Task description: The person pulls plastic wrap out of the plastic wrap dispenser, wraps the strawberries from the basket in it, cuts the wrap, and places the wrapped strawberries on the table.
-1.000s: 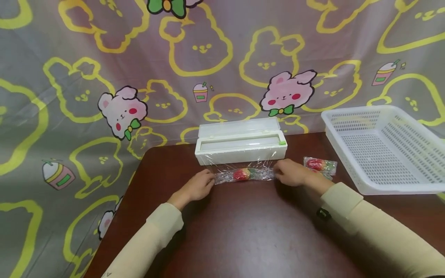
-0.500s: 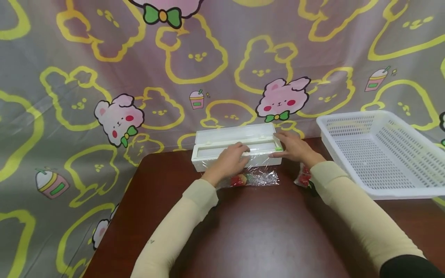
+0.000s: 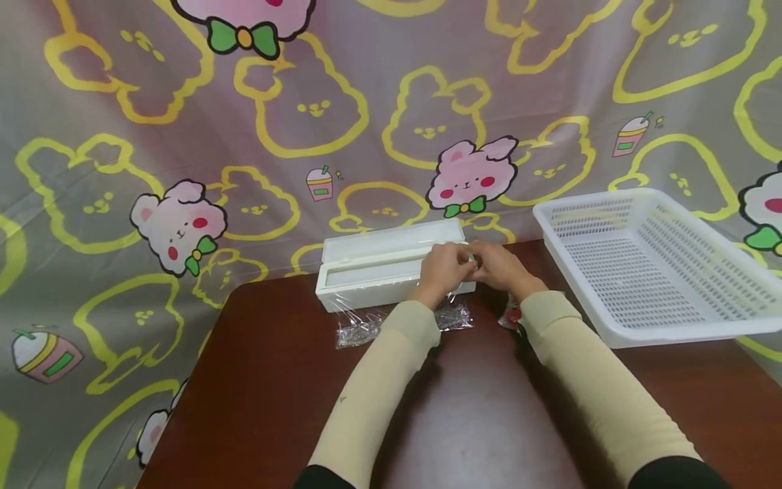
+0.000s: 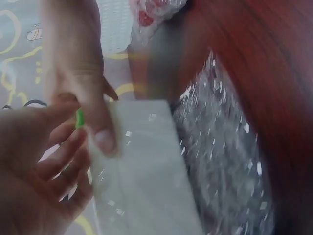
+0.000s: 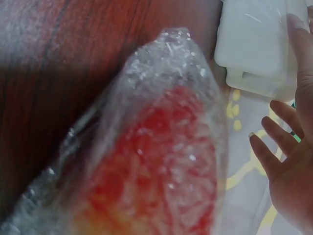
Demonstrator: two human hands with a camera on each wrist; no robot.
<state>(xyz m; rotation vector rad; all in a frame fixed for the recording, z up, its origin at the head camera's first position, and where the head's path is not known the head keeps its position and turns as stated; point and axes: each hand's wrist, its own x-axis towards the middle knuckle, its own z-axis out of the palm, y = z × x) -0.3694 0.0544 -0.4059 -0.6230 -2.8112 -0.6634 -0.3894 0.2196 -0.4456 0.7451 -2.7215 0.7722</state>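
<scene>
A white cling-film dispenser box (image 3: 366,272) lies open at the back of the brown table (image 3: 275,407). Both hands meet at its right end. My left hand (image 3: 449,265) pinches the small green slider (image 4: 78,117) on the box (image 4: 142,181). My right hand (image 3: 495,266) rests on that same end with straight fingers, its thumb (image 4: 105,139) pressing the box top. A film-wrapped piece (image 3: 455,316) lies in front of the box, mostly hidden by my left forearm. A second wrapped red piece (image 3: 510,316) lies under my right wrist and fills the right wrist view (image 5: 161,156).
A white perforated plastic basket (image 3: 647,258) stands at the right, partly over the table's edge. Crinkled film (image 3: 360,331) trails left in front of the box. A rabbit-print cloth (image 3: 183,136) hangs behind the table.
Both hands left the ends of the wrapped piece and went to the box. My left hand then slid right along the box to its right end, beside my right hand.
</scene>
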